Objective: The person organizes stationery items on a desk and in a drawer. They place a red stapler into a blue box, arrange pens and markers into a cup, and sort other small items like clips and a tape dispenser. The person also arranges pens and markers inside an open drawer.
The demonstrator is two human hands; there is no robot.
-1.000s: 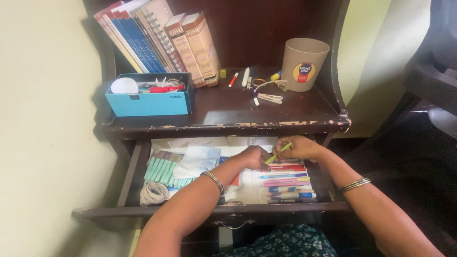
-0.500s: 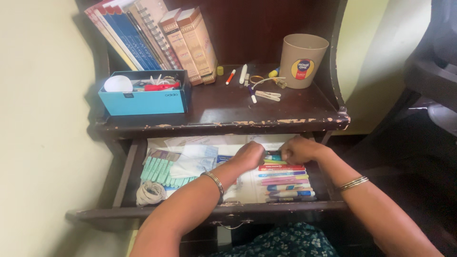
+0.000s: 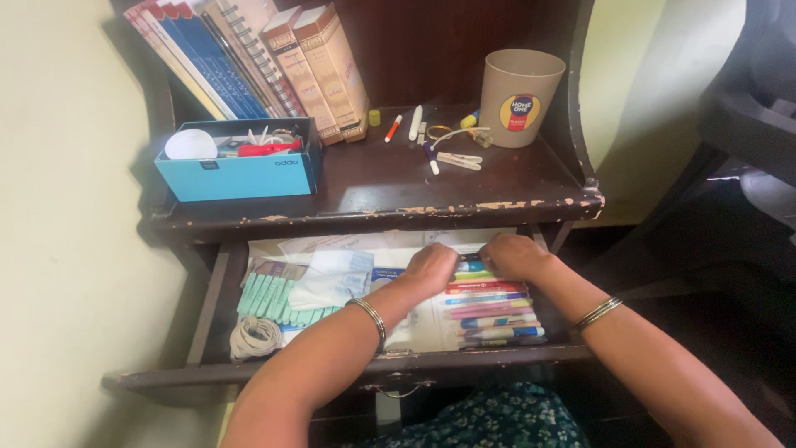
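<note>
Head view: the left hand (image 3: 433,267) and right hand (image 3: 512,255) rest at the far end of a row of coloured pens (image 3: 491,309) in the open drawer (image 3: 217,300); fingers curled down onto the topmost pens, grip cannot be told; green clips (image 3: 274,300) lie well left

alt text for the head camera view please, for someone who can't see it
A person's left hand and right hand rest on a row of coloured pens lying side by side in an open drawer of a dark wooden desk. Above, the desk top holds a blue box, leaning books and a beige cup.
</note>
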